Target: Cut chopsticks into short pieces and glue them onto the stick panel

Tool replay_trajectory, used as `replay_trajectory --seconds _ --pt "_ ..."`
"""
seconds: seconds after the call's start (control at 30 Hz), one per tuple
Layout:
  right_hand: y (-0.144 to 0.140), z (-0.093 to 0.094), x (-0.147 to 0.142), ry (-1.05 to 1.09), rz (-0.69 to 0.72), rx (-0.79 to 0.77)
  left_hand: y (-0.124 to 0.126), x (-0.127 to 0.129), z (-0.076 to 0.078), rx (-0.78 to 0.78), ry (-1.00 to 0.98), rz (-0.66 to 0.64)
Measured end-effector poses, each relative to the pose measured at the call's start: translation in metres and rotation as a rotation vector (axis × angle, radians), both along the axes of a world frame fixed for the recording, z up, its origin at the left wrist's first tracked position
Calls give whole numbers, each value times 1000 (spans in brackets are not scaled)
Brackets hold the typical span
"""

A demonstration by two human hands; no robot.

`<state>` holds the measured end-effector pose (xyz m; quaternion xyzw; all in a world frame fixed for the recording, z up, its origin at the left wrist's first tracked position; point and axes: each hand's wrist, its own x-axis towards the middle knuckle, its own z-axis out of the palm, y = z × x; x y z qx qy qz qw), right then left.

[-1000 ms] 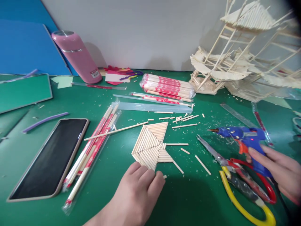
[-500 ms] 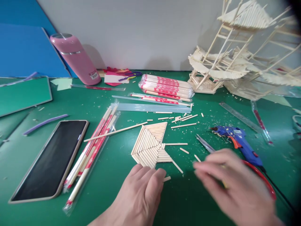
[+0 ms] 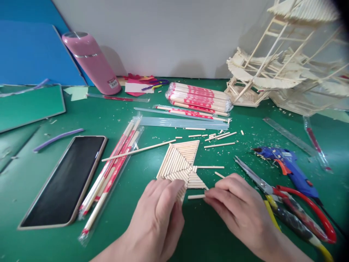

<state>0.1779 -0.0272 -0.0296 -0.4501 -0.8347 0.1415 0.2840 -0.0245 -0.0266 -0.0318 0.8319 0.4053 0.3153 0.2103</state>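
A flat panel of short wooden sticks [image 3: 180, 156], laid in angled sections with an open gap on its right side, lies on the green table. My left hand [image 3: 160, 207] is closed around its lower edge and hides that part. In my right hand [image 3: 237, 207], thumb and fingertips pinch the right end of a short wooden stick [image 3: 195, 197], just below the panel's lower right section. Another thin stick [image 3: 209, 167] juts rightward from the panel's centre. A cut piece [image 3: 219, 175] lies by my right fingers.
Scissors [image 3: 268, 187], pliers [image 3: 297, 222] and a blue glue gun [image 3: 291, 167] lie at right. Wrapped chopsticks [image 3: 117, 163] and a phone [image 3: 65, 182] are at left. Behind stand a pink bottle [image 3: 94, 65], a chopstick bundle [image 3: 199, 96] and a stick-built tower [image 3: 259, 72].
My right hand has moved left from beside the scissors to the panel's lower right, uncovering the scissors and pliers. The view has shifted slightly, and my left hand stays at the panel.
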Motion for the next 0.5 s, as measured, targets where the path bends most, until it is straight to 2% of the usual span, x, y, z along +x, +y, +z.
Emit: replay_trajectory --seconds 0.23,0.5 --pt "0 -9 1 -68 -37 36 4 5 -11 -78 125 32" --pt "1 -10 1 -84 -46 49 5 7 -11 -78 151 53"
